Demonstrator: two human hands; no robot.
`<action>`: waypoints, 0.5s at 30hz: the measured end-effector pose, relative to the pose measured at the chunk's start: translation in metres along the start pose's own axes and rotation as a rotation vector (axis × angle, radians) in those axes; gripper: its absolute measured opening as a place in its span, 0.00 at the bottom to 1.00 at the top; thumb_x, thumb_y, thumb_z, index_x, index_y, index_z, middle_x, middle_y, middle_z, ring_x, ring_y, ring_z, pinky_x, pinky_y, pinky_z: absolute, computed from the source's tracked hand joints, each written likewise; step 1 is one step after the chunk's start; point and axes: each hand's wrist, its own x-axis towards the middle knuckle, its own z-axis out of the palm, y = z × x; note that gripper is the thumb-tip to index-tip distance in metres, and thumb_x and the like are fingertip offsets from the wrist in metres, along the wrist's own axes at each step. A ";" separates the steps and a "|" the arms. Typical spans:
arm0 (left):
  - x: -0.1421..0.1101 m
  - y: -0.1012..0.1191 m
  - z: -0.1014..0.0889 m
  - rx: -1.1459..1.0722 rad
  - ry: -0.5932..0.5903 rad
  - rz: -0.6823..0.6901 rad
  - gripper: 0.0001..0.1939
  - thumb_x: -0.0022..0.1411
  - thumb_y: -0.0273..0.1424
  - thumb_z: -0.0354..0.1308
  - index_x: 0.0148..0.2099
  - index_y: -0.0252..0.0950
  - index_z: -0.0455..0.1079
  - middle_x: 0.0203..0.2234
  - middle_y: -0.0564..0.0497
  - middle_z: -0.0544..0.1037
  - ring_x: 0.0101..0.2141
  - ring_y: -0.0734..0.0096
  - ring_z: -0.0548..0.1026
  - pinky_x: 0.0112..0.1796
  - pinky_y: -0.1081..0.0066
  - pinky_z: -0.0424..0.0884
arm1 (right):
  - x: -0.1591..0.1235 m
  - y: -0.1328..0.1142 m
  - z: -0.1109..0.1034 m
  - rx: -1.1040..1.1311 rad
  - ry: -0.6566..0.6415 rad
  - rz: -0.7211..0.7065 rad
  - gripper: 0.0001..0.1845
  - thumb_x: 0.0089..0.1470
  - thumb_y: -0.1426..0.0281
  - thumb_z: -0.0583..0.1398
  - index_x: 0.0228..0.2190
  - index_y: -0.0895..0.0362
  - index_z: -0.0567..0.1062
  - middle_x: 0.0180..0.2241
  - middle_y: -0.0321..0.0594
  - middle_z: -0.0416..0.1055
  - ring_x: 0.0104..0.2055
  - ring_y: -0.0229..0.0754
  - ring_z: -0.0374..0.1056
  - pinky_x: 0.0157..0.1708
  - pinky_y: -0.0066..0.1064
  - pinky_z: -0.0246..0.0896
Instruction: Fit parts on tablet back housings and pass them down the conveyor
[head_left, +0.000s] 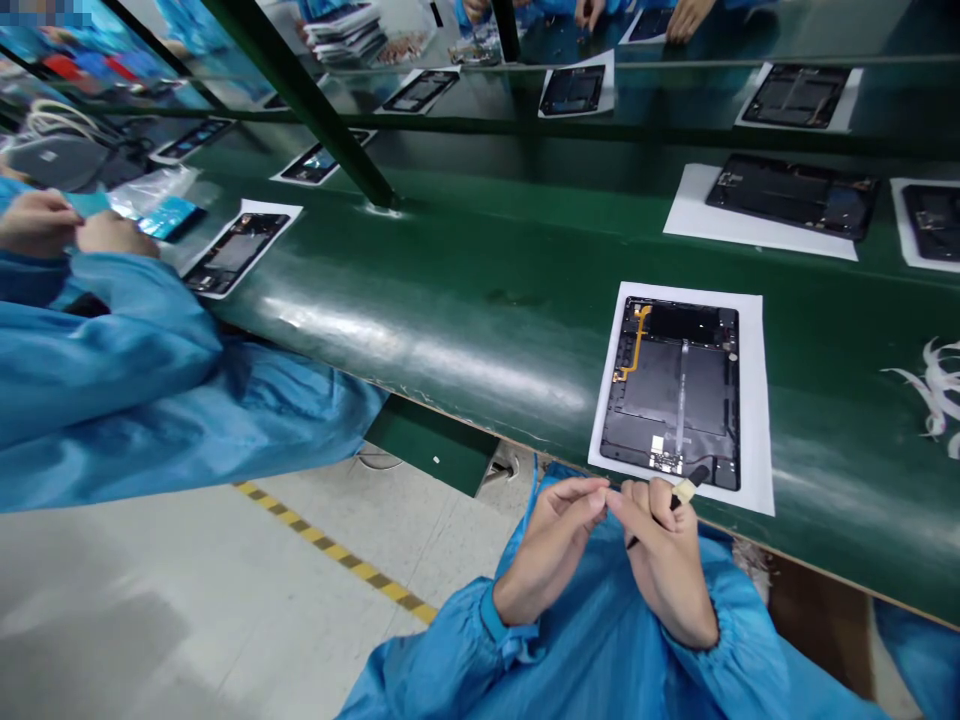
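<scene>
An opened black tablet (pixel 679 390) with an orange flex cable lies on a white sheet (pixel 752 400) on the green conveyor belt, right in front of me. Just below its near edge my left hand (pixel 551 545) and my right hand (pixel 664 560) meet, fingertips pinched together. My right hand grips a thin black tool with a pale tip (pixel 684 492) that points toward the tablet's bottom edge. What my left fingers pinch is too small to make out.
More opened tablets on white sheets (pixel 787 195) (pixel 236 250) (pixel 574 88) ride the green belt (pixel 465 300). A co-worker in a blue smock (pixel 112 370) works at the left, hands (pixel 67 225) raised. A dark green frame post (pixel 315 110) crosses the belt. White scraps (pixel 934 385) lie at right.
</scene>
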 end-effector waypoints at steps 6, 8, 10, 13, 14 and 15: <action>0.001 -0.004 -0.003 0.023 0.005 0.039 0.12 0.44 0.32 0.74 0.33 0.35 0.79 0.29 0.51 0.80 0.31 0.75 0.74 0.38 0.72 0.68 | 0.000 -0.001 0.001 0.029 0.007 0.023 0.33 0.47 0.73 0.68 0.18 0.56 0.46 0.16 0.26 0.44 0.21 0.33 0.43 0.23 0.27 0.45; 0.002 -0.005 -0.003 0.031 0.016 0.048 0.12 0.44 0.32 0.74 0.32 0.35 0.79 0.29 0.51 0.80 0.32 0.75 0.74 0.38 0.72 0.68 | 0.000 -0.001 0.001 0.027 0.007 0.011 0.33 0.46 0.73 0.69 0.18 0.56 0.46 0.16 0.26 0.44 0.21 0.33 0.43 0.23 0.28 0.45; 0.002 -0.005 -0.002 0.040 0.026 0.050 0.12 0.44 0.33 0.74 0.31 0.35 0.79 0.29 0.52 0.80 0.31 0.75 0.74 0.37 0.72 0.67 | 0.000 0.001 0.001 0.016 0.008 -0.004 0.33 0.46 0.72 0.69 0.18 0.56 0.46 0.16 0.26 0.44 0.21 0.33 0.43 0.23 0.28 0.45; 0.002 -0.003 0.000 0.044 0.031 0.052 0.13 0.43 0.34 0.74 0.31 0.35 0.78 0.27 0.52 0.79 0.29 0.76 0.73 0.36 0.72 0.67 | 0.000 0.003 0.001 -0.004 0.007 -0.023 0.33 0.47 0.72 0.68 0.18 0.56 0.46 0.16 0.26 0.44 0.20 0.33 0.43 0.23 0.28 0.45; 0.002 -0.003 0.000 0.046 0.030 0.052 0.13 0.43 0.34 0.74 0.31 0.35 0.78 0.27 0.52 0.79 0.29 0.76 0.72 0.36 0.72 0.66 | -0.001 0.004 0.001 -0.006 0.006 -0.028 0.33 0.47 0.72 0.68 0.18 0.56 0.46 0.16 0.26 0.44 0.20 0.33 0.43 0.23 0.28 0.45; 0.002 -0.002 0.000 0.047 0.030 0.051 0.13 0.43 0.34 0.74 0.31 0.35 0.78 0.26 0.53 0.78 0.28 0.76 0.72 0.36 0.72 0.66 | -0.001 0.004 0.001 -0.006 0.006 -0.032 0.34 0.47 0.72 0.68 0.18 0.56 0.46 0.16 0.26 0.44 0.20 0.33 0.44 0.23 0.28 0.45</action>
